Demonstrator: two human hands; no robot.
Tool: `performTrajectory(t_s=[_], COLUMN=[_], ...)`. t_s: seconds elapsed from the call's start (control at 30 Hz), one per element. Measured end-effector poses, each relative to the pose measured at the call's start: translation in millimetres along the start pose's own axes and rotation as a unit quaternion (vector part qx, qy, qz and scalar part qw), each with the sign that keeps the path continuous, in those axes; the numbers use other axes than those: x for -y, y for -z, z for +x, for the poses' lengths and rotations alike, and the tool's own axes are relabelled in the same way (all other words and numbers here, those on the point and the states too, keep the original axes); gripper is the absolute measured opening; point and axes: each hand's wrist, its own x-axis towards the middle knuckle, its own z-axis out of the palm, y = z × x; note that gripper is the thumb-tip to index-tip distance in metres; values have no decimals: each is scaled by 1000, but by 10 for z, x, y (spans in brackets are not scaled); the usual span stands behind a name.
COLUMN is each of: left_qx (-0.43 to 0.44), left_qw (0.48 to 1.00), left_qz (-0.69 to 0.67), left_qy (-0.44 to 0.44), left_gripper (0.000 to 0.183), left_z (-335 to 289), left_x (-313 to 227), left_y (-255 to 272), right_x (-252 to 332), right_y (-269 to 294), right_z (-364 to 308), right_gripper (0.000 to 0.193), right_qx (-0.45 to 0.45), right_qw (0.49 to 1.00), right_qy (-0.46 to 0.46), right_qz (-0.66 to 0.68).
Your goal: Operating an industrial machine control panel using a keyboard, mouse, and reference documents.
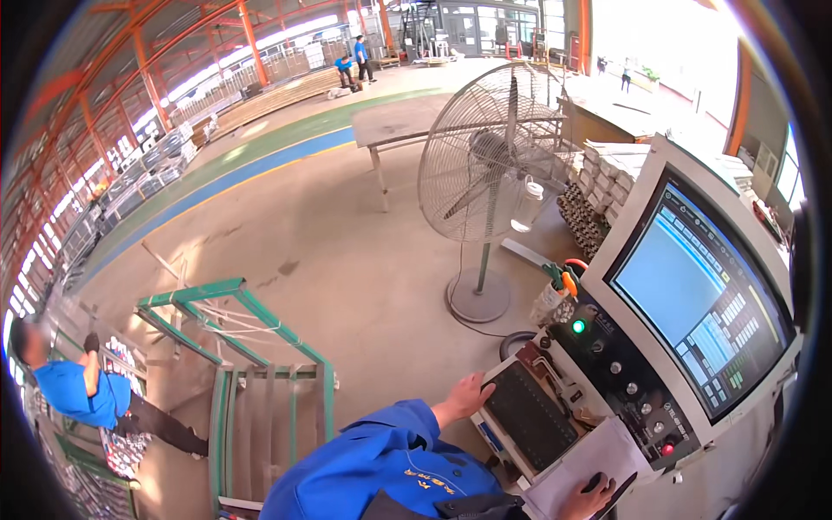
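My left hand (pixel 465 399) rests at the near left corner of the keyboard tray, beside a black keyboard (pixel 530 406). Its fingers are loosely stretched and hold nothing. Low in the view, my right hand (pixel 588 500) lies over a white sheet of paper (pixel 555 485), its fingers curved over a black computer mouse (pixel 594 482), which they partly hide. Behind the keyboard stands a control panel (pixel 620 373) with knobs, a lit green button and a red one. Above it a tilted monitor (pixel 702 295) shows a blue and white software window.
A large pedestal fan (pixel 490 156) stands beyond the console, near a table (pixel 394 121). Pliers with orange handles (pixel 569 282) stand in a container. A green metal frame (pixel 277 325) is to my left, where a person in blue (pixel 82 390) stands. Stacked profiles (pixel 607 178) lie behind the monitor.
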Motion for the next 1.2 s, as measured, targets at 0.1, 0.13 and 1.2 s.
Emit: performTrajectory(t_s=[0.1, 0.13, 1.2], left_qx=[-6, -13, -3], left_qw=[1000, 1000, 1000], left_qz=[-5, -8, -24], left_qy=[-8, -17, 7], left_gripper=[62, 62, 56], left_z=[12, 20, 0], left_x=[62, 73, -105], left_y=[-46, -48, 97], right_x=[45, 57, -104], right_y=[66, 81, -245], right_z=[7, 13, -118], right_gripper=[37, 38, 75], right_qx=[5, -1, -2], right_qw=[999, 999, 992], right_qy=[-32, -25, -105], right_qz=[20, 29, 76])
